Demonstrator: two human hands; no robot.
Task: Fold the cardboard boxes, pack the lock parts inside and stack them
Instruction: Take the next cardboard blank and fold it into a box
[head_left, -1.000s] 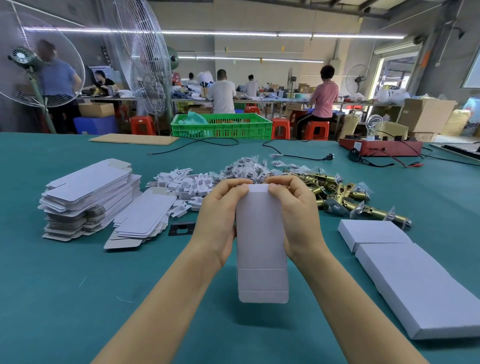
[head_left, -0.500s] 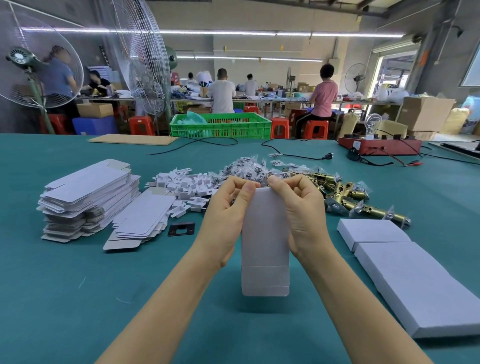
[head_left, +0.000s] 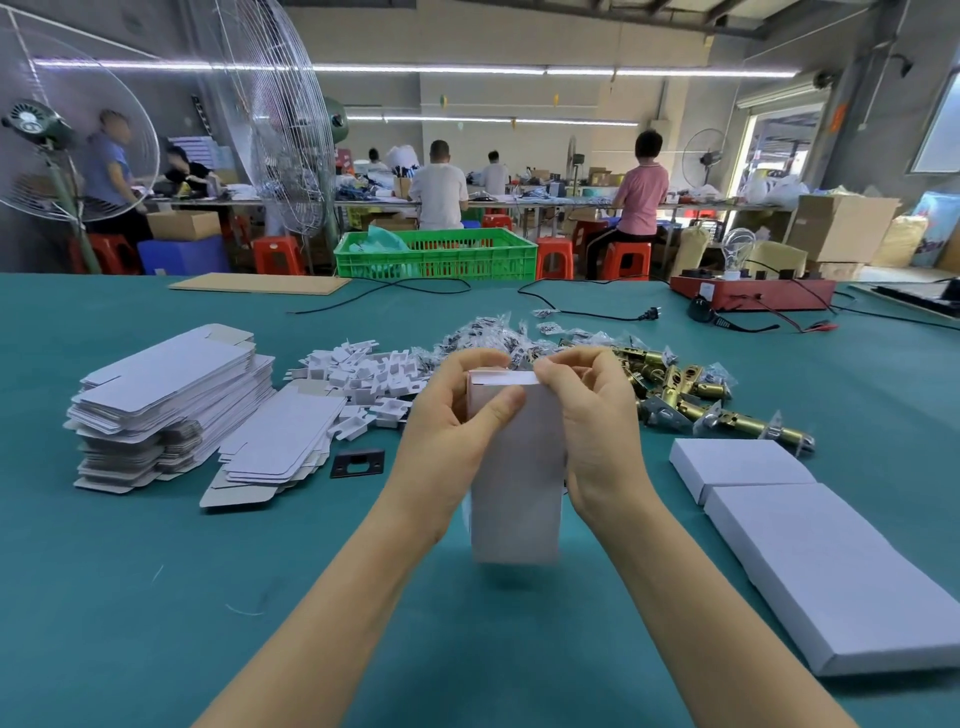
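Teal tabletop (head_left: 156, 597) station: I see the left hand (head_left: 457, 431) and right hand (head_left: 597, 431) both gripping the upright white cardboard box (head_left: 514, 493) at centre, closing its top flap; next I'd tuck it, then load brass lock latches (head_left: 691, 395).

**A factory packing floor**

This is a light-assembly workshop. A long table covered in teal cloth (head_left: 156, 597) carries a tall stack of flat white die-cut cardboard blanks (head_left: 171, 400), a heap of brass-coloured metal latch parts (head_left: 691, 389) and closed white cardboard boxes (head_left: 831, 561). Behind it, seated workers (head_left: 439, 187) face away at cluttered benches on red plastic stools (head_left: 626, 260). A green slotted plastic crate (head_left: 436, 254), brown corrugated cartons (head_left: 841, 226), wire-caged pedestal fans (head_left: 270, 130), long fluorescent ceiling tubes (head_left: 431, 68) and bare concrete walls surround them.
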